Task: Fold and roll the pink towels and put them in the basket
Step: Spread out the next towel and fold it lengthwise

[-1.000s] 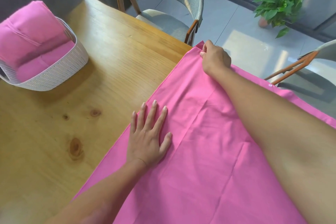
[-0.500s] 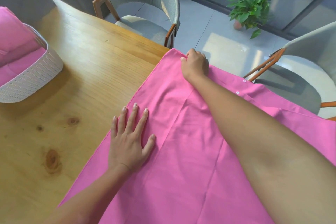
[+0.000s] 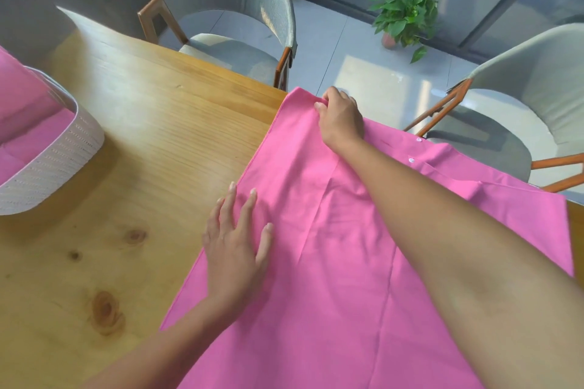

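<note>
Pink towel [image 3: 347, 262] lies spread across the frame's lower right on the table [image 3: 142, 136]. Left hand [image 3: 235, 249] presses flat on its left edge, fingers straight; right hand [image 3: 341, 118] pinches the far corner. Basket [image 3: 53, 164] sits at left.

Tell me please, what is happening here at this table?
A person is laying out a pink towel on a wooden table. The left hand lies flat on the towel near its left edge, fingers straight. The right hand pinches the far corner at the table's edge. The towel is spread flat and not yet rolled. A white basket at the left already holds other pink towels.
</note>
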{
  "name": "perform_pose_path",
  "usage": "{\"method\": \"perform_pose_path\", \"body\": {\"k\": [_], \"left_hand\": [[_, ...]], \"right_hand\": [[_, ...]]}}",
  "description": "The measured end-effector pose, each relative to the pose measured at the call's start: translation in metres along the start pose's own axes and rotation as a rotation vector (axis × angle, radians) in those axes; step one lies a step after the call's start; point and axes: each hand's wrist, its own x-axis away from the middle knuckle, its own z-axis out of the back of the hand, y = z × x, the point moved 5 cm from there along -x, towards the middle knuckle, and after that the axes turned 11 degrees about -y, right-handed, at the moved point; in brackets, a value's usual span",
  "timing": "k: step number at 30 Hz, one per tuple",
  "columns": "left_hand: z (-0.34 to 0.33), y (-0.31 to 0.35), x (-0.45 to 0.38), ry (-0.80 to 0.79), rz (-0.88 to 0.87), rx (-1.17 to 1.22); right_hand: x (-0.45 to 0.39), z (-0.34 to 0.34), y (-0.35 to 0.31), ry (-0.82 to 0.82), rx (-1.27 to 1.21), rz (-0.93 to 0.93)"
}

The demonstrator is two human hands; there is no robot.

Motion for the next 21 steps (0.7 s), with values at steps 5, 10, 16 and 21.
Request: {"method": "perform_pose_path", "body": {"k": [5, 10, 16, 21], "left_hand": [[0.01, 0.003, -0.027, 0.047, -0.005, -0.013], [0.008, 0.001, -0.042, 0.032, 0.042, -0.1], [-0.01, 0.014, -0.028, -0.047, -0.098, -0.252], [-0.022, 0.064, -0.05, -0.092, -0.279, -0.267]], "right_hand": [[-0.005, -0.002, 0.0, 0.029, -0.009, -0.022], [-0.011, -0.002, 0.005, -0.016, -0.007, -0.05], [0.019, 0.027, 0.043, -0.028, 0.119, -0.103], [0.077, 0.082, 0.135, -0.151, 0.13, -0.17]]}}
